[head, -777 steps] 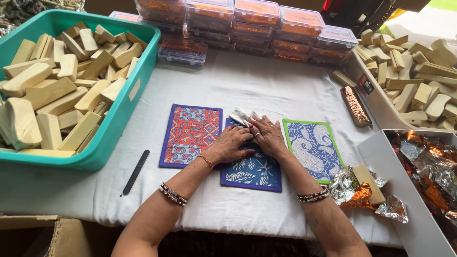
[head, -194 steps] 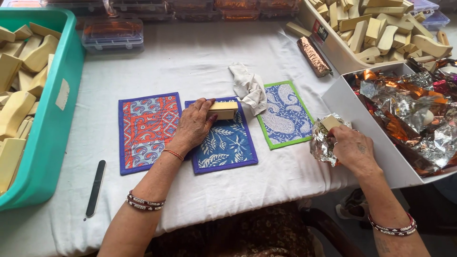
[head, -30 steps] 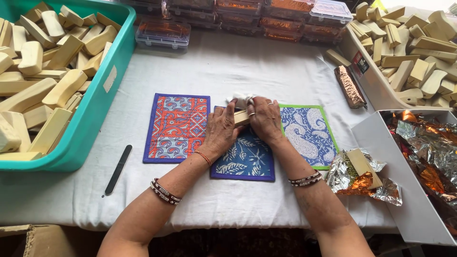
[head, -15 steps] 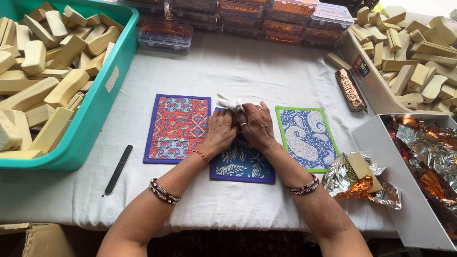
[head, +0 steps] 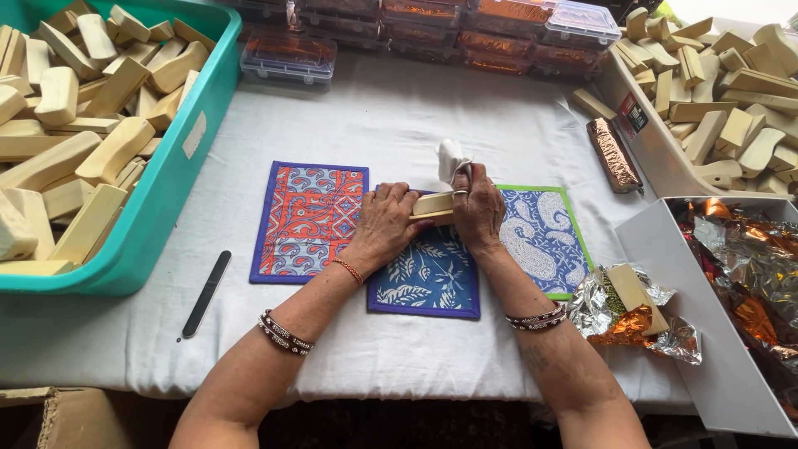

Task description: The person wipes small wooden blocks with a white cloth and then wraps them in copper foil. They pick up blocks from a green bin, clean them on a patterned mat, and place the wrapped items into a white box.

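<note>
My left hand point(head: 384, 223) grips the left end of a pale wooden block point(head: 434, 205) lying on a blue leaf-print mat point(head: 428, 278). Holding a bunched white cloth point(head: 451, 158) against the block's right end is my right hand point(head: 478, 212). An orange and blue patterned mat point(head: 310, 220) lies to the left, and a green-edged paisley mat point(head: 540, 237) lies to the right, partly under my right wrist.
A teal bin point(head: 174, 179) of wooden blocks stands at left, a white tray point(head: 648, 137) of blocks at back right. A white box point(head: 706, 349) of crumpled foil sits at right, with a foil-wrapped bar point(head: 613, 155), a block on foil point(head: 632, 291), a black file point(head: 206, 293) and clear lidded boxes point(head: 287, 58).
My right hand has shifted to the block's right end with the cloth raised above it. The block now shows between my hands. My left hand has stayed on its left end.
</note>
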